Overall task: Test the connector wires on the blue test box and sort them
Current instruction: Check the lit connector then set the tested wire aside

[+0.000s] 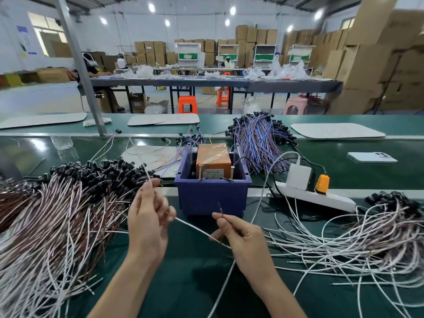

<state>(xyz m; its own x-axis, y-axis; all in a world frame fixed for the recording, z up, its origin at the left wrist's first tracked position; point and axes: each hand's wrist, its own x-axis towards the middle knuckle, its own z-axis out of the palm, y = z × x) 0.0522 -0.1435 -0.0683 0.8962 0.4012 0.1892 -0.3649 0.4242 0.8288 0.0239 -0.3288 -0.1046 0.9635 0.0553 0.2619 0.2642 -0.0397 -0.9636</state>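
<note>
**While the box (211,198) waits, a wire (195,228) is readied**

As both hands hold one wire just before the box, the testing step looks about to begin. The left hand (146,216) pinches the white lead (183,222); the right hand (236,235) pinches the brown tip (219,208) upright. Next, the ends probably must touch the box's two screws (200,172).

Your test box (212,196) sits mid-bench; just near of it your left hand (146,221) and right hand (238,232) hold a connector wire (195,228); the left wire pile (57,214) lies left of them, the right wire pile (367,237) right; the power strip (321,198) lies right of the box; a wire bundle (259,143) lies behind it, to the right.
</note>
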